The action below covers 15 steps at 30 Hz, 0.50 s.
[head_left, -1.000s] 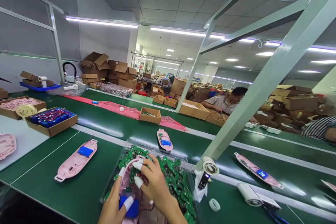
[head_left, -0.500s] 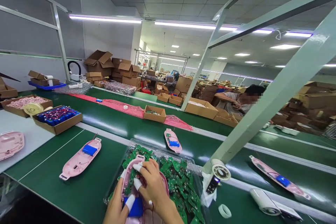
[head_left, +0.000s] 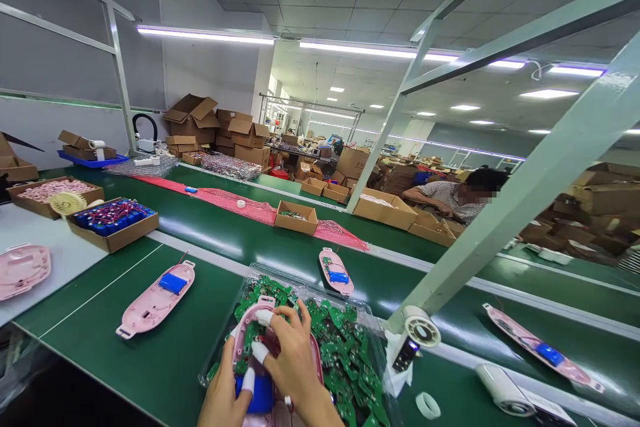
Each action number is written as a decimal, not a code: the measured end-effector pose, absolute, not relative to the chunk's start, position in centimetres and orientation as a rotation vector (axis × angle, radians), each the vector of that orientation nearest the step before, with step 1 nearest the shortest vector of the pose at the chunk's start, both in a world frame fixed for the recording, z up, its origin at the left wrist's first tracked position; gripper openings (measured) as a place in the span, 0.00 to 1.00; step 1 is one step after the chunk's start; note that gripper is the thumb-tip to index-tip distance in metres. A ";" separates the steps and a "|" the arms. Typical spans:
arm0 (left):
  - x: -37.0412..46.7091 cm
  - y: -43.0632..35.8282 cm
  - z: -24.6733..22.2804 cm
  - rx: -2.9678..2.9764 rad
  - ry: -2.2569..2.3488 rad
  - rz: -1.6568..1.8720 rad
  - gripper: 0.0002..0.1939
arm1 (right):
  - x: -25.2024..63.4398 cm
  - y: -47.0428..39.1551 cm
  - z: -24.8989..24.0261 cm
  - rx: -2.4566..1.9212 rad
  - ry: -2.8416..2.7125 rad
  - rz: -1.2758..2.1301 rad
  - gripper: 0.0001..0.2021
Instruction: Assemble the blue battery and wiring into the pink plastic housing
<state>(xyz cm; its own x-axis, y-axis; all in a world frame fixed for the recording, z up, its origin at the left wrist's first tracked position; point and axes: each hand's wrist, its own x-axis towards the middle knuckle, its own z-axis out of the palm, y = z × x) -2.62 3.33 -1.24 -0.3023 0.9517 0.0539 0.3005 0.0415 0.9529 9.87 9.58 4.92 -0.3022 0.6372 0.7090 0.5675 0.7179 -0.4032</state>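
At the near edge of the green worktop (head_left: 165, 367), a clear tray (head_left: 373, 320) of green circuit boards (head_left: 345, 347) is set. Over it a pink shell (head_left: 247, 340) is pinched by the right hand (head_left: 287, 363); its blue battery (head_left: 260, 400) is pressed by the left hand (head_left: 223, 393).

- The left hand (head_left: 223, 397) and right hand (head_left: 295, 373) are cut off at the wrists by the bottom edge.
- The pink shell (head_left: 253, 347) under the fingers (head_left: 260, 351) is mostly covered; its near end runs out of frame.
- The blue battery (head_left: 261, 399) beneath the fingers shows only partly.
- Markings on the green circuit boards (head_left: 345, 353) right of the fingers are too small to read.
- The white device (head_left: 505, 390) far right is clipped by the bottom edge.
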 end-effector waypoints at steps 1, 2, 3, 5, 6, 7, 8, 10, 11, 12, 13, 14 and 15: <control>-2.7 3.4 -1.2 1.275 1.671 1.265 0.42 | 9.8 9.5 4.8 -0.921 -1.978 0.083 0.21; -2.9 3.5 -1.1 1.274 1.665 1.256 0.42 | 9.8 9.5 4.8 -0.923 -1.973 0.070 0.20; -3.0 3.5 -1.1 1.269 1.656 1.255 0.41 | 9.7 9.4 4.7 -0.929 -1.968 0.057 0.20; -3.1 3.5 -1.1 1.248 1.635 1.276 0.39 | 9.7 9.2 4.8 -0.944 -1.960 0.029 0.19; -3.1 3.5 -1.1 1.233 1.629 1.290 0.39 | 9.6 9.0 4.9 -0.949 -1.957 0.014 0.18; -3.0 3.4 -1.1 1.220 1.626 1.299 0.38 | 9.6 8.9 4.9 -0.949 -1.956 -0.003 0.18; -3.0 3.3 -1.1 1.211 1.627 1.301 0.38 | 9.6 8.7 5.0 -0.949 -1.961 -0.017 0.17; -2.8 3.2 -1.1 1.211 1.635 1.299 0.38 | 9.6 8.5 5.1 -0.962 -1.966 -0.027 0.14; -2.8 3.1 -1.1 1.211 1.636 1.301 0.39 | 9.5 8.4 5.1 -0.977 -1.961 -0.015 0.13; -2.7 3.1 -1.1 1.208 1.631 1.308 0.39 | 9.5 8.3 5.1 -0.993 -1.950 0.006 0.12; -2.7 3.0 -1.1 1.203 1.616 1.324 0.39 | 9.5 8.2 5.0 -1.008 -1.936 0.036 0.12; -2.7 2.9 -1.1 1.193 1.598 1.345 0.38 | 9.5 8.2 5.0 -1.017 -1.927 0.070 0.11; -2.6 2.8 -1.0 1.178 1.581 1.360 0.38 | 9.5 8.2 4.9 -1.018 -1.928 0.111 0.11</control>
<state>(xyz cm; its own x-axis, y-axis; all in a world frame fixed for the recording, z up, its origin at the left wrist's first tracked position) -2.64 2.84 -1.02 -0.3145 0.9486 0.0364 0.1776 0.0211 0.9839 9.54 8.16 4.95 -0.2325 0.6899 0.6855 0.6070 0.6537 -0.4519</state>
